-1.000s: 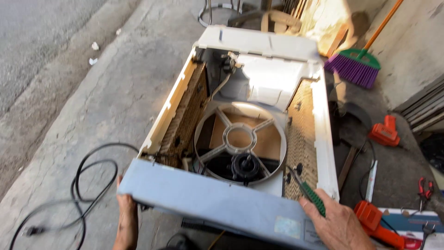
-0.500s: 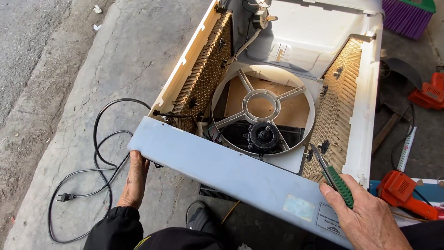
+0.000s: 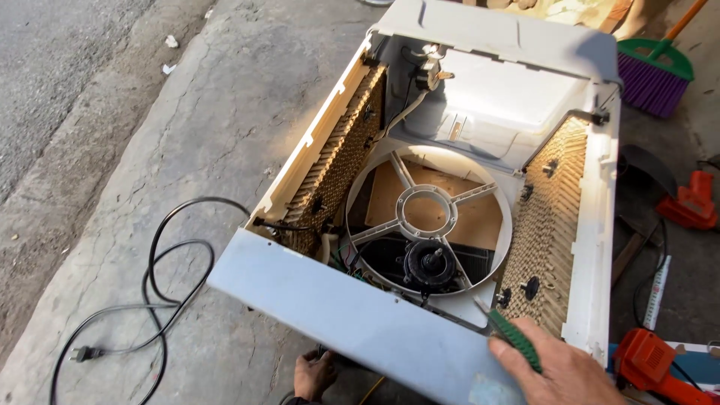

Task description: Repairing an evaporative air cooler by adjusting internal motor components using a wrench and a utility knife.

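Observation:
A white air cooler casing (image 3: 600, 225) lies open on its back on the concrete, with a round fan frame (image 3: 427, 214) and a black motor (image 3: 429, 262) inside and brown honeycomb pads (image 3: 334, 161) on both sides. My right hand (image 3: 559, 367) rests on the casing's near grey panel (image 3: 352, 311) and grips a green-handled screwdriver (image 3: 514, 341). My left hand (image 3: 313, 373) is low, under the panel's near edge, fingers curled against it.
A black power cord (image 3: 161, 281) with a plug loops on the concrete at left. An orange power tool (image 3: 652, 360) lies at lower right, another orange tool (image 3: 694, 202) at right, and a purple and green broom (image 3: 652, 71) at upper right.
The view has shifted so the cooler sits higher and larger. My left hand moved from the panel's left corner to beneath its near edge. My right hand still holds the screwdriver.

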